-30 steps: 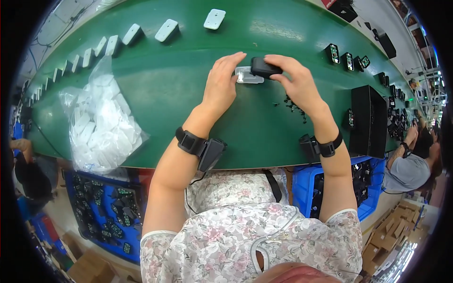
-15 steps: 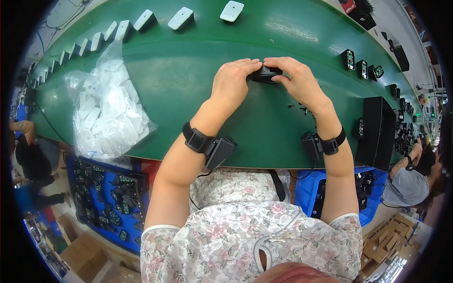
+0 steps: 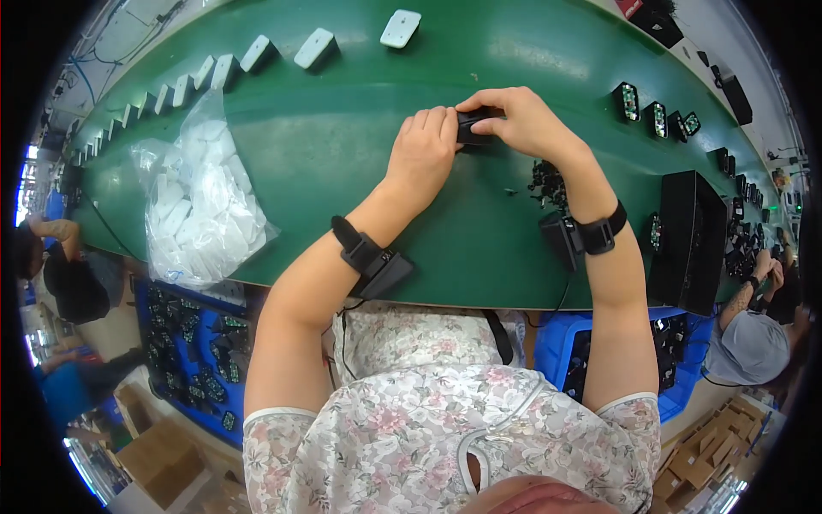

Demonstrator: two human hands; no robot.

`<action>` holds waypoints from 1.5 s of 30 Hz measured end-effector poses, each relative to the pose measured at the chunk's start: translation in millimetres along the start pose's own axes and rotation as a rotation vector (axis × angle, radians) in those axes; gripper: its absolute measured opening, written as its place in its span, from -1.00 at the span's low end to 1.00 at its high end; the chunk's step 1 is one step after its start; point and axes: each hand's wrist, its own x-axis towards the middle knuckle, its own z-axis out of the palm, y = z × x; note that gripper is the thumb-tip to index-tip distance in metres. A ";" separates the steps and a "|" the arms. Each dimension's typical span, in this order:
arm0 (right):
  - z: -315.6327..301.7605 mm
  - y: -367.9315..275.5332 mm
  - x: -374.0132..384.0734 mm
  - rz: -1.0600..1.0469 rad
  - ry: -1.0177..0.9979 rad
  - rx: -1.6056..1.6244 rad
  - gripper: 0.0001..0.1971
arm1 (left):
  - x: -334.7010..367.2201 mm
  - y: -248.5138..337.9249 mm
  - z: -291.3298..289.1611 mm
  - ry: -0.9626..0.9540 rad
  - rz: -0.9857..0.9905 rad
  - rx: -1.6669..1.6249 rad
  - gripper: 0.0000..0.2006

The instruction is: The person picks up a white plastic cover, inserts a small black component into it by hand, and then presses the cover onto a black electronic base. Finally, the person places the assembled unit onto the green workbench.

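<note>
While R hand [image 3: 527,120] pinches the blk case [image 3: 473,130] btwn thumb & fingers, L hand [image 3: 424,147] wraps its L end w/ fingers bent close together, so both grip the same pc. Case is btwn the hands over the green desk [image 3: 342,188], resting or lifted, can't tell, underside hidden. Loose pile of small blk parts [image 3: 545,183] lies near R hand, clear bag of white pcs [image 3: 205,214] well to L, blk box [image 3: 685,244] to R, row of white-topped units [image 3: 316,46] along far L.
</note>
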 end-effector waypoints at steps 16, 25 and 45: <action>-5.2 -18.0 -102.3 0.008 0.595 0.084 -0.83 | 139.8 -77.2 120.6 -0.426 -0.278 -0.049 -0.64; 47.0 -29.8 -114.0 -0.080 0.180 -0.439 -0.61 | 108.4 -59.6 44.7 -0.093 -0.533 -0.195 -0.63; 52.7 -3.8 -113.6 -0.077 0.149 -0.324 -0.89 | -203.5 -242.1 -237.8 -0.632 -0.826 0.635 -0.69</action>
